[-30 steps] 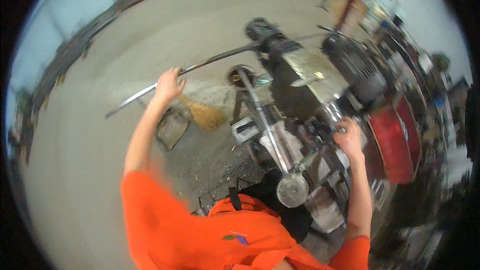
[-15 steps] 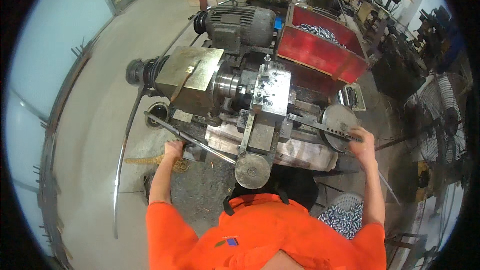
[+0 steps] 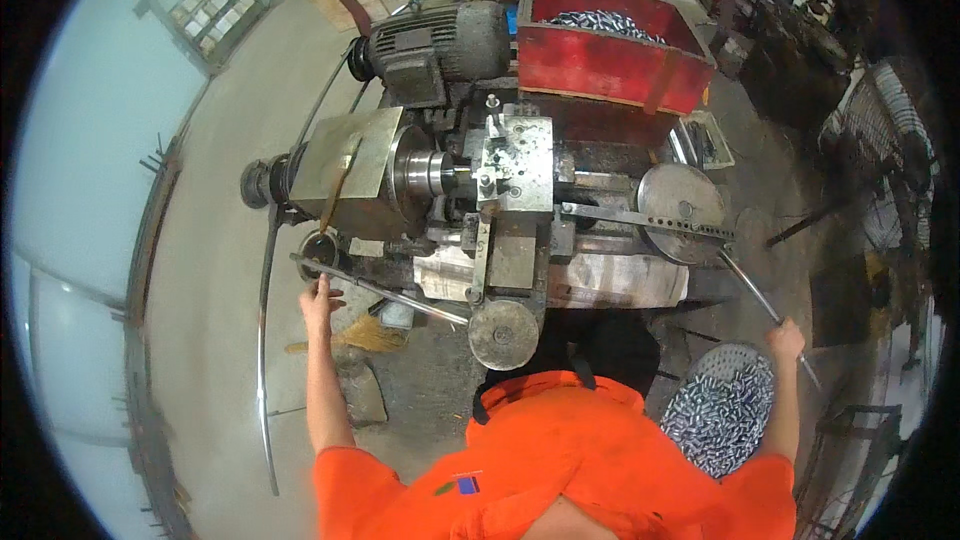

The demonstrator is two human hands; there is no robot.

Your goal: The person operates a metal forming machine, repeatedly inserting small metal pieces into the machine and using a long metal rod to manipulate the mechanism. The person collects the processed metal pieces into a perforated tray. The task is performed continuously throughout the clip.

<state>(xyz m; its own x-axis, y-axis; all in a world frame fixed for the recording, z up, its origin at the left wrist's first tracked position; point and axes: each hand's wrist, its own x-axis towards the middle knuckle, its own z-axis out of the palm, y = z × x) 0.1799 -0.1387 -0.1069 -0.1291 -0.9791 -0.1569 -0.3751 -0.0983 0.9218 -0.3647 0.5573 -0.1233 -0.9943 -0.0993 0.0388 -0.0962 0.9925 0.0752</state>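
I stand in front of a small metal lathe (image 3: pixel 500 190) in an orange shirt. My left hand (image 3: pixel 320 302) reaches out to the left and grips a long steel lever rod (image 3: pixel 385 292) that runs toward the machine's front. My right hand (image 3: pixel 787 338) is shut on a long thin handle (image 3: pixel 752 292) that comes off a round grey disc (image 3: pixel 680 198) at the lathe's right end. The chuck (image 3: pixel 422 173) and tool post (image 3: pixel 517 152) sit at the machine's middle. A round handwheel (image 3: pixel 503 334) faces me.
A red bin (image 3: pixel 610 65) of metal parts stands behind the lathe, beside an electric motor (image 3: pixel 440 40). A basket of small shiny parts (image 3: pixel 722 410) sits by my right arm. A long thin bar (image 3: pixel 264 340) runs along the concrete floor at left. A broom (image 3: pixel 360 338) lies below.
The view swung from the floor at left to the lathe's middle. My left hand let go of the long bar and came onto the lever rod; my right hand moved out along the thin handle.
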